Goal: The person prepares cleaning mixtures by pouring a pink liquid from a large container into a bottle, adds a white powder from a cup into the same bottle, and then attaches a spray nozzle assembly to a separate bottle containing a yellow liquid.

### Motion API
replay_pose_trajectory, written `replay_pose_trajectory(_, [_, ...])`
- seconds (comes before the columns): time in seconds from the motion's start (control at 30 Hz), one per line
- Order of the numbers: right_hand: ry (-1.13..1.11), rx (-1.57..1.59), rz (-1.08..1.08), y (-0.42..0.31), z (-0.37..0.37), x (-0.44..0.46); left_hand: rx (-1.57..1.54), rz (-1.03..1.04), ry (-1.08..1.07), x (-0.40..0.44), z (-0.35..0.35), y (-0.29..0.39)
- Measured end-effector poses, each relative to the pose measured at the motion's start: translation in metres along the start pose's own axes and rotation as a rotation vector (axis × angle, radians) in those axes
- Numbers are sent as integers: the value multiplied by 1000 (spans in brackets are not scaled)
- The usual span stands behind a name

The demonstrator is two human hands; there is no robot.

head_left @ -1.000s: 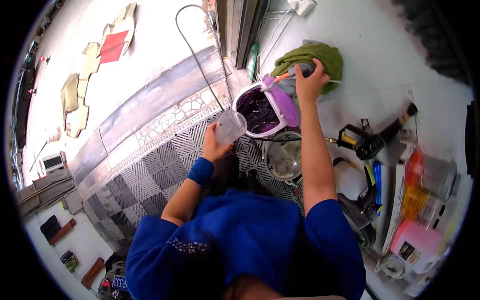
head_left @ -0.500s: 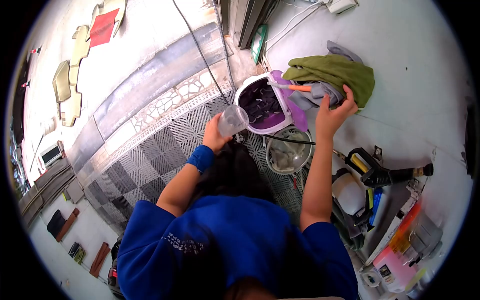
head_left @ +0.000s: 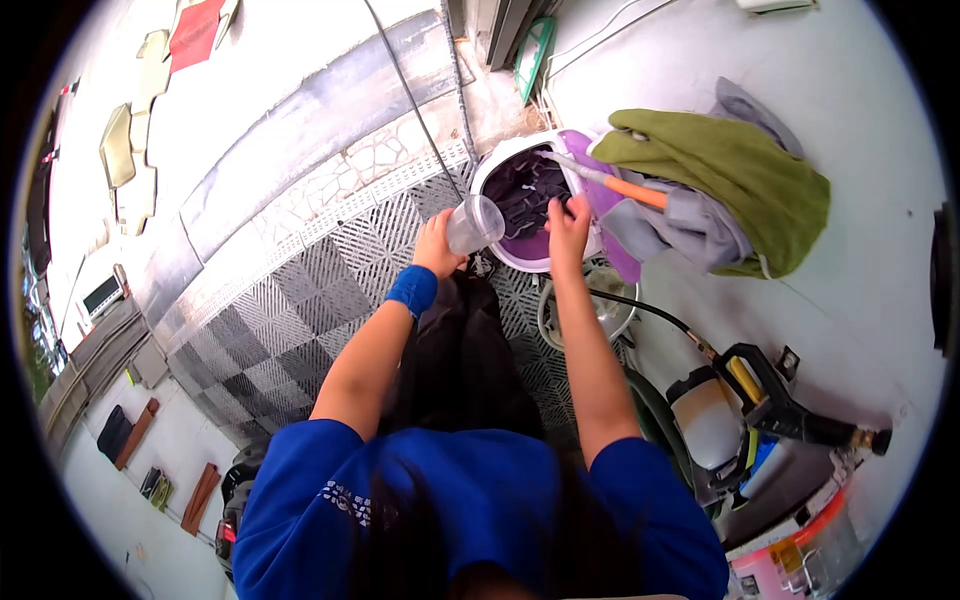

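A clear plastic cup (head_left: 476, 224) is in my left hand (head_left: 436, 244), tilted beside the near left rim of a small white tub machine (head_left: 529, 265) with a purple inside. Dark cloths (head_left: 522, 195) lie in a heap within the tub. My right hand (head_left: 568, 235) is over the tub's right rim, its fingers curled in. Whatever those fingers may hold is too small to make out. To the right, the purple lid (head_left: 622, 262) stands open, with a grey and orange hose (head_left: 635, 192) across it.
Green cloth (head_left: 740, 180) and grey cloth (head_left: 705, 228) are heaped right of the tub. Below it sits a white basket (head_left: 630, 318), partly behind my right forearm. A black spray gun (head_left: 790, 410) and a spray bottle (head_left: 703, 415) stand at the right. Grey mats (head_left: 300, 300) cover the floor.
My right hand has come left from the green and grey cloths to the tub's rim, and its fingers have curled. The cup stays in my left hand, and the camera view has shifted.
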State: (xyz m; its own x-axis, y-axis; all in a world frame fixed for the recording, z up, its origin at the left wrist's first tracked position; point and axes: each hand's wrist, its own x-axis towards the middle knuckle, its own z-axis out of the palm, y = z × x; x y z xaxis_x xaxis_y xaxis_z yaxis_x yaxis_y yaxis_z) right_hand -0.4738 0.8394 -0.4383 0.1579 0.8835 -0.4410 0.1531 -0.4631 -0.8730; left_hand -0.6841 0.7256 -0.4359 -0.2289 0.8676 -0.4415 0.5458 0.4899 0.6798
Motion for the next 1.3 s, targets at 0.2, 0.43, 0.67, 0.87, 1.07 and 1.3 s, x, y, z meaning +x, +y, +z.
replay_pose_trajectory(0.2, [53,-52,103,14,21,67,176,-102,-69,35,19,-29])
replay_pose_trajectory(0.43, [13,143,98,34,10,37,309,-228,-143,47,30,-34])
replay_pose_trajectory(0.67, [-13,262,202,29,-5,0,420,-234,-152,45,40,-28])
replay_pose_trajectory(0.87, [-132,219,250,11,2,-18,288,-154,-139,42,38,-23])
replay_pose_trajectory(1.07, [-255,61,226,-3,0,-40,1,53,-51,32,32,-22])
replay_pose_trajectory(1.3, [-293,321,-220,-97,-29,-90,294,11,-12,11,37,-30])
